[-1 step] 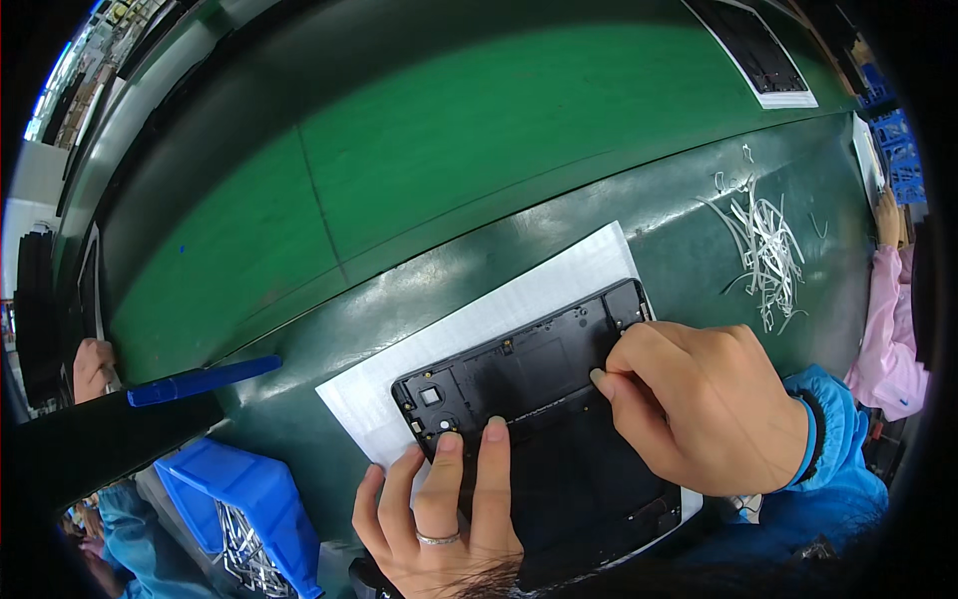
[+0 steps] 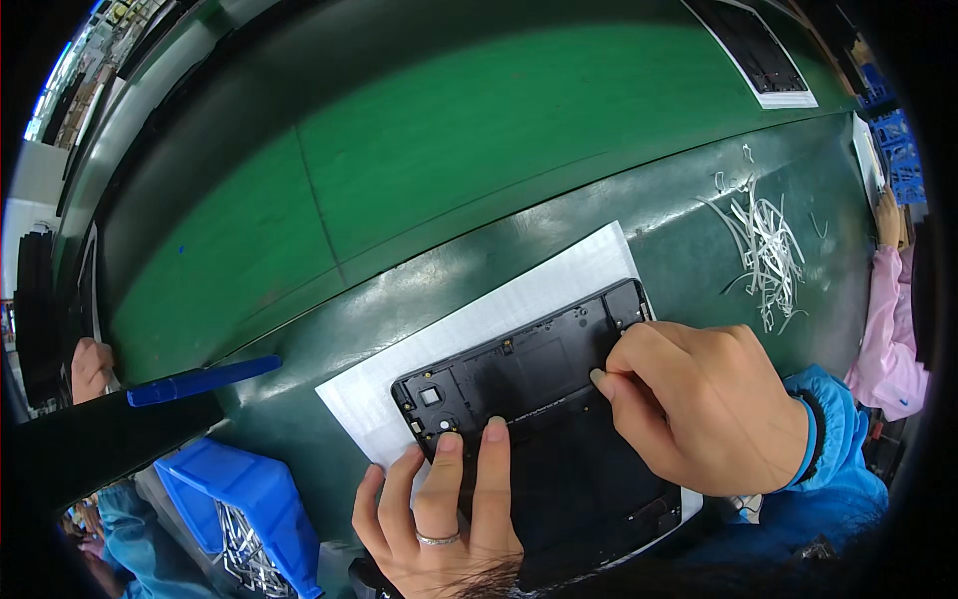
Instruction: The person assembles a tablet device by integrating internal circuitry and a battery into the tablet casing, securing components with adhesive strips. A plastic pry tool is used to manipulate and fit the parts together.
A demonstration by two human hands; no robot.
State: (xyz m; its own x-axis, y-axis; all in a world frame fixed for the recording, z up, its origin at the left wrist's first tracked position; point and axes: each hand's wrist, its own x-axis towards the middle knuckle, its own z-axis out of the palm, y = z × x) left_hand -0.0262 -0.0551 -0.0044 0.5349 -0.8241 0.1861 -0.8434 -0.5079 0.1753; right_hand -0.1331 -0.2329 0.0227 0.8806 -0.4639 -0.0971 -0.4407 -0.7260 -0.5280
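Observation:
A black tablet-like housing (image 2: 569, 349) with small fittings along its edges lies slanted on a white foam sheet (image 2: 479, 290) in front of me. My left hand (image 2: 439, 509), a ring on one finger, is open. Its fingers are spread, and two fingertips press on the housing near a small white square and a round white dot. My right hand (image 2: 699, 409), in a blue sleeve, is closed in a pinch over the housing's right part. Thumb and bent fingers hide whatever is between them.
White strips (image 2: 768, 255) lie heaped on the table to the right. A blue bin (image 2: 244, 479) of strips and a blue pen-shaped object (image 2: 205, 379) are at left. Another housing (image 2: 753, 45) rests at far right on the green surface (image 2: 449, 130). Other people's hands show at both sides.

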